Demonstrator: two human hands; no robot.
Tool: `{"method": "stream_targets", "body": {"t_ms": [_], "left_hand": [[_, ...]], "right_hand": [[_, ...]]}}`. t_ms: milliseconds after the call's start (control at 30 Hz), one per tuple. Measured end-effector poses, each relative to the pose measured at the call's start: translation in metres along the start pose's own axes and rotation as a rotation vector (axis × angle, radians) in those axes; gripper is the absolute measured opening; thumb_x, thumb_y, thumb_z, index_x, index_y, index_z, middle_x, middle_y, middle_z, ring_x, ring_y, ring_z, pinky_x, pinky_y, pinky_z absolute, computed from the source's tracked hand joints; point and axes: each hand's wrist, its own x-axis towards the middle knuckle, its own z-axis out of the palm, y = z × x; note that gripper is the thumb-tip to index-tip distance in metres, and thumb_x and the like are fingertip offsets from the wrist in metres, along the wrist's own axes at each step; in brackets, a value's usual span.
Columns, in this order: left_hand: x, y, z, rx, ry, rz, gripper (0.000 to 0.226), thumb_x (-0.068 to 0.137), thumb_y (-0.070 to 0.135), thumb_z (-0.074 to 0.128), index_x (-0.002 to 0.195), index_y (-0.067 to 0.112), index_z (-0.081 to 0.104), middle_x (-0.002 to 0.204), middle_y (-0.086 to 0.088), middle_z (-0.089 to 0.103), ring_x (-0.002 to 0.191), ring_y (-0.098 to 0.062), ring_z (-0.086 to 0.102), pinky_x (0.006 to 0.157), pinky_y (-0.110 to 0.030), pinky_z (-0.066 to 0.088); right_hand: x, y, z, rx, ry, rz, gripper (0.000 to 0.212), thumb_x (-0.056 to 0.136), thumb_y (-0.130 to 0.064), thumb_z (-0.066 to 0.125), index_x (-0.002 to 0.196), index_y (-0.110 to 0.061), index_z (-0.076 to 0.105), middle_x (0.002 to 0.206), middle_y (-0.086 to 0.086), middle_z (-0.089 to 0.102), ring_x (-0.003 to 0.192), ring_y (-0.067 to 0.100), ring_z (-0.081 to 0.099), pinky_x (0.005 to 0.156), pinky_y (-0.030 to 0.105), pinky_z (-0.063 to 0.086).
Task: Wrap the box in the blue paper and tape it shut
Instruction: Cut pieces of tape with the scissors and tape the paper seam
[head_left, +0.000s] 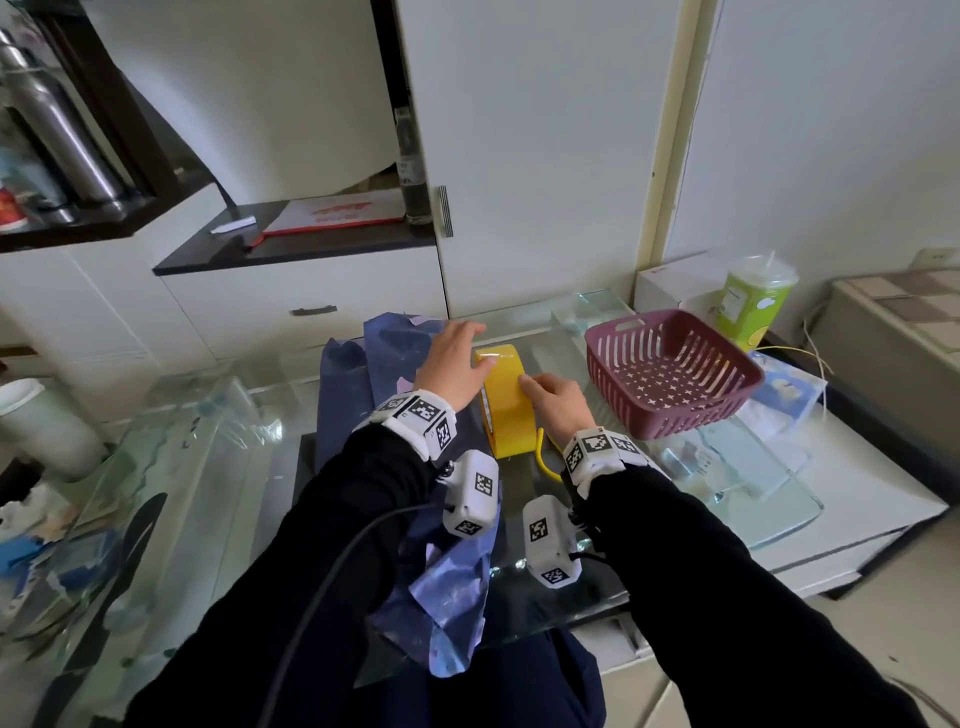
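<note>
On glass table (218, 467), mid-field: tape roll (506, 400), yellow, standing on edge. Reference item for all entries below.

Left hand (452, 358): clasped over the roll's far upper rim, thumb on the near side; steadies it.

Right hand (558, 405): fingers curled, tips pinched against the roll's outer band on its right side, apparently picking for the free end.

Blue paper (395, 353): crumpled, spread left of and behind the roll, running under the forearms toward the near table edge.

Box: not plainly seen. A raised block shape in the paper just left of the roll is probably it; paper loose, no tape visible on it.

Basket (670, 374): purple, right of the roll, apart from it.

Cup (753, 306): green, farther right of the roll, beyond the basket.

Step in hand, as judged: freeing the tape end. Handling advice:
- Keep the left clasp firm so the roll cannot turn.
- Lift the end with a nail and peel slowly and straight to avoid splitting.
- Draw out just enough to span the seam.
- Keep the sticky side off the paper until the folds are held flat.
</note>
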Motion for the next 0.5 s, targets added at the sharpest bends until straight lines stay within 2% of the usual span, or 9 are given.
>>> {"method": "stream_targets", "body": {"t_ms": [100, 167, 267, 333, 400, 500], "left_hand": [[-0.004, -0.013, 0.004, 0.018, -0.068, -0.091, 0.037, 0.093, 0.024, 0.054, 0.127, 0.012, 0.052, 0.136, -0.009, 0.045, 0.125, -0.026, 0.046, 0.103, -0.049, 0.04], [-0.009, -0.017, 0.003, 0.002, -0.043, -0.104, 0.023, 0.091, 0.023, 0.055, 0.111, 0.013, 0.062, 0.124, -0.008, 0.053, 0.111, -0.025, 0.055, 0.096, -0.048, 0.046], [-0.017, -0.018, 0.001, 0.025, 0.008, -0.042, 0.014, 0.09, 0.017, 0.057, 0.096, 0.006, 0.064, 0.11, -0.011, 0.058, 0.098, -0.025, 0.058, 0.089, -0.04, 0.049], [-0.02, -0.015, -0.002, 0.049, 0.024, 0.01, 0.013, 0.09, 0.014, 0.057, 0.093, 0.003, 0.063, 0.105, -0.012, 0.059, 0.095, -0.026, 0.058, 0.085, -0.039, 0.048], [-0.021, -0.012, -0.008, 0.092, 0.026, 0.059, 0.014, 0.091, 0.013, 0.056, 0.093, 0.0, 0.061, 0.102, -0.014, 0.061, 0.093, -0.028, 0.058, 0.083, -0.039, 0.046], [-0.019, -0.006, -0.017, 0.17, 0.033, 0.093, 0.015, 0.093, 0.014, 0.052, 0.095, 0.001, 0.06, 0.102, -0.012, 0.064, 0.094, -0.029, 0.059, 0.081, -0.039, 0.046]], "right_hand": [[-0.006, 0.011, 0.013, 0.026, -0.089, 0.016, 0.043, 0.089, -0.032, 0.06, 0.12, -0.002, 0.059, 0.118, 0.013, 0.063, 0.111, 0.027, 0.058, 0.095, 0.036, 0.044], [-0.011, 0.016, 0.019, 0.047, -0.122, 0.005, 0.046, 0.087, -0.033, 0.063, 0.121, -0.002, 0.058, 0.116, 0.014, 0.064, 0.109, 0.027, 0.06, 0.093, 0.036, 0.046], [-0.016, 0.02, 0.023, 0.1, -0.185, 0.023, 0.046, 0.088, -0.032, 0.063, 0.121, -0.001, 0.057, 0.112, 0.012, 0.063, 0.103, 0.025, 0.06, 0.085, 0.031, 0.046], [-0.019, 0.02, 0.025, 0.116, -0.22, 0.015, 0.035, 0.089, -0.032, 0.061, 0.107, -0.002, 0.061, 0.096, 0.007, 0.063, 0.093, 0.022, 0.057, 0.079, 0.028, 0.044], [-0.021, 0.018, 0.028, 0.115, -0.232, -0.005, 0.023, 0.09, -0.033, 0.06, 0.089, -0.01, 0.059, 0.084, 0.004, 0.059, 0.088, 0.025, 0.057, 0.08, 0.034, 0.048], [-0.023, 0.018, 0.029, 0.1, -0.229, -0.027, 0.026, 0.089, -0.038, 0.06, 0.096, -0.013, 0.058, 0.095, 0.007, 0.062, 0.101, 0.032, 0.062, 0.093, 0.049, 0.049]]}}
